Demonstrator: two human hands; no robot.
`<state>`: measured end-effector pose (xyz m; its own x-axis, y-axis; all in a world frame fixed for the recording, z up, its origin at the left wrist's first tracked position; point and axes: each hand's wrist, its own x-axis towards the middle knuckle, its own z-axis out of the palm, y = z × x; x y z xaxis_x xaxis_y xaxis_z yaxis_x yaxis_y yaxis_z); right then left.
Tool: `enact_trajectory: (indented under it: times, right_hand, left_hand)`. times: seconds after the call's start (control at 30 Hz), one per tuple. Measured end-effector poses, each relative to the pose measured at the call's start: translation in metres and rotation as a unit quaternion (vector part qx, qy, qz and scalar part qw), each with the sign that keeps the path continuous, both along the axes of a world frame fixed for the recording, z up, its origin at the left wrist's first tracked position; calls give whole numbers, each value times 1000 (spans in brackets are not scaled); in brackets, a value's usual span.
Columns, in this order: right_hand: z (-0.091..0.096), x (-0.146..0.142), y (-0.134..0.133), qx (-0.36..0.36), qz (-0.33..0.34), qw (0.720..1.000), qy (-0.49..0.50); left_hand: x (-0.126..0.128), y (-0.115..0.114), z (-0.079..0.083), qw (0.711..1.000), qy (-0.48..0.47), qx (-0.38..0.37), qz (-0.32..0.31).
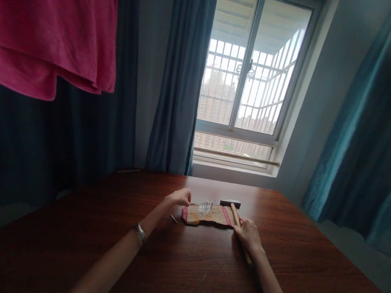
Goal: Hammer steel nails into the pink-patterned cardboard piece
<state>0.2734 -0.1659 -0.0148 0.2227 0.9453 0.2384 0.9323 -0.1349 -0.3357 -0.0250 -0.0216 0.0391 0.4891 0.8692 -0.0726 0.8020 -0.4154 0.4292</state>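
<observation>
A small wooden board (pixel 212 215) with pink ends lies on the dark wooden table (pixel 113 246). Several nails (pixel 206 205) stand upright in its middle. My left hand (pixel 181 197) hovers at the board's left end, fingers curled in a pinch; what it holds is too small to make out. My right hand (pixel 248 235) is closed around the wooden handle of a hammer (pixel 235 213), whose dark head rests on the table just behind the board. A loose nail (pixel 173 219) lies left of the board.
A window (pixel 250 80) with bars stands behind the table, blue curtains (pixel 181 85) on both sides. A pink cloth (pixel 54 36) hangs at the upper left. My left wrist wears a metal bracelet (pixel 140 233).
</observation>
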Motion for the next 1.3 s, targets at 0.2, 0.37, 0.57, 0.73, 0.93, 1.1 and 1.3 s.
enact_trajectory:
  times: [0.2, 0.37, 0.57, 0.73, 0.93, 1.1, 1.3]
  right_hand:
    - [-3, -4, 2, -15, -20, 998, -56]
    - [-7, -4, 5, -44, -32, 998, -42]
    - [-10, 0, 3, -12, -12, 1000, 3]
    - [-8, 3, 4, -13, -11, 999, 46]
    - [-6, 6, 6, -13, -40, 997, 63]
    - [6, 0, 7, 105, -15, 988, 110]
    - [22, -43, 21, 101, 140, 908, 382]
  left_hand:
    - [-39, -23, -5, 993, 41, -44, 99]
    - [-49, -38, -23, 987, 29, -109, 116]
    - [-44, -48, -37, 991, 4, -71, 117]
    - [-50, -43, -32, 992, 7, -52, 118]
    - [-60, -36, -34, 987, 39, -84, 131]
    - [-56, -32, -24, 987, -100, -102, 70]
    - [-5, -38, 1, 940, -328, -94, -8]
